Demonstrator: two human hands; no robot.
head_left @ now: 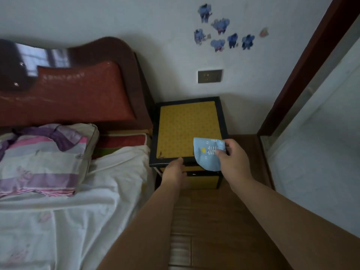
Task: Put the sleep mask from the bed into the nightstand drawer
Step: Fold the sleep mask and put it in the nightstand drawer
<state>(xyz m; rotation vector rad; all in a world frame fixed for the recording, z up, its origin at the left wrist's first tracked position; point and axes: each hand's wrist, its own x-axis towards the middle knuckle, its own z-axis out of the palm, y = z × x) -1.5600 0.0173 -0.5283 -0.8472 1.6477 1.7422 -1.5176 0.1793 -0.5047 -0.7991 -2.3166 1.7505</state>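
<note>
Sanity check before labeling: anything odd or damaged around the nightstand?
Minor only: the nightstand has a small dark scuff at the front-left corner of its yellow top. The sleep mask is in the right hand; the left hand is at the drawer front.

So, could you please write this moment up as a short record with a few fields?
setting: bedroom, nightstand between bed and wall
sleep mask: light blue sleep mask held above the nightstand's front edge
right hand: right hand pinching the mask
left hand: left hand at the nightstand's front, by the drawer
drawer: looks closed or barely open; hard to tell
task status: mask off the bed, not yet in the drawer
</note>
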